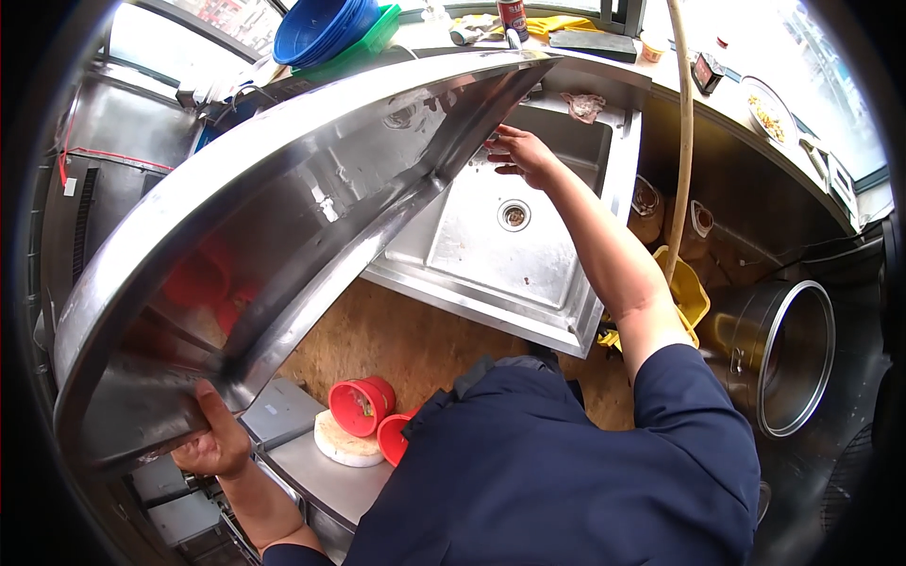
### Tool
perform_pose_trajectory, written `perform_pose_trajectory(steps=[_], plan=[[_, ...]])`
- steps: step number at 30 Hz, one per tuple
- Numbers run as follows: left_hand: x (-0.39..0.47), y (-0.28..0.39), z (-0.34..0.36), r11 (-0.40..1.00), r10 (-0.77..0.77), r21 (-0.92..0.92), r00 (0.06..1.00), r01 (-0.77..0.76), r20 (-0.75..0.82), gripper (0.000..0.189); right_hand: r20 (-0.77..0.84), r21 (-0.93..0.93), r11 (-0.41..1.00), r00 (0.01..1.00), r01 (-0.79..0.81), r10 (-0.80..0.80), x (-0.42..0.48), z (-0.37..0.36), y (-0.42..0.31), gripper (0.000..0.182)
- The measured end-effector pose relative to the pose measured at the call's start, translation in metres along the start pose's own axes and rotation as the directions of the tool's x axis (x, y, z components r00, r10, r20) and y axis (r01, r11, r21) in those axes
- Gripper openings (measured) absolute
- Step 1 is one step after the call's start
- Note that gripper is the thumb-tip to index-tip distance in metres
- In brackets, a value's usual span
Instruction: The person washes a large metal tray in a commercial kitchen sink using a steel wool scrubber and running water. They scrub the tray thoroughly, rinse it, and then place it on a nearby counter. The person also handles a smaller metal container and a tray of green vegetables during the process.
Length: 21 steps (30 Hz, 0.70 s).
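Observation:
A large stainless steel panel with a folded rim [311, 184] is tilted up on its side across the left of the view. My left hand [216, 439] grips its lower near edge, thumb on the inner face. At the panel's far end, my right hand [520, 156] is raised with fingers spread, the fingertips at the edge; whether they press on it cannot be told. Under the right arm lies a stainless steel sink [495, 247] with a round drain [514, 215]. A crumpled cloth or bag [584, 106] rests on the sink's back corner.
Red plastic buckets [361, 405] and a round white board [343, 442] are on the steel counter behind the left arm. A wooden pole [684, 141] rises from a yellow bucket [683, 286]. A steel drum [796, 357] stands right. Blue basins [322, 32] sit on the back ledge.

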<state>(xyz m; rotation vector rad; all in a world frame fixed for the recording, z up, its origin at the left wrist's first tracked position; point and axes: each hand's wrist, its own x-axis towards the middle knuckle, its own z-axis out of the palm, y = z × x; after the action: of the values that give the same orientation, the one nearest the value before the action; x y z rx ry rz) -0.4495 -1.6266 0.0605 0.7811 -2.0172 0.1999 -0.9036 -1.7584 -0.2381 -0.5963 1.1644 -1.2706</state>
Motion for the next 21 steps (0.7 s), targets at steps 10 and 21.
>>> perform_pose_trajectory(steps=[10,21], plan=[[-0.011,-0.017,-0.013,0.959,-0.275,0.098,0.957,0.267,0.089,0.018,-0.037,0.011,1.000,0.999,0.015,-0.015,0.016,0.015,0.021,0.027],[-0.070,-0.080,0.008,0.752,-0.644,-0.193,0.765,0.631,-0.008,0.025,-0.131,-0.297,0.816,0.825,0.495,-0.549,-0.022,-0.027,-0.045,0.040]])
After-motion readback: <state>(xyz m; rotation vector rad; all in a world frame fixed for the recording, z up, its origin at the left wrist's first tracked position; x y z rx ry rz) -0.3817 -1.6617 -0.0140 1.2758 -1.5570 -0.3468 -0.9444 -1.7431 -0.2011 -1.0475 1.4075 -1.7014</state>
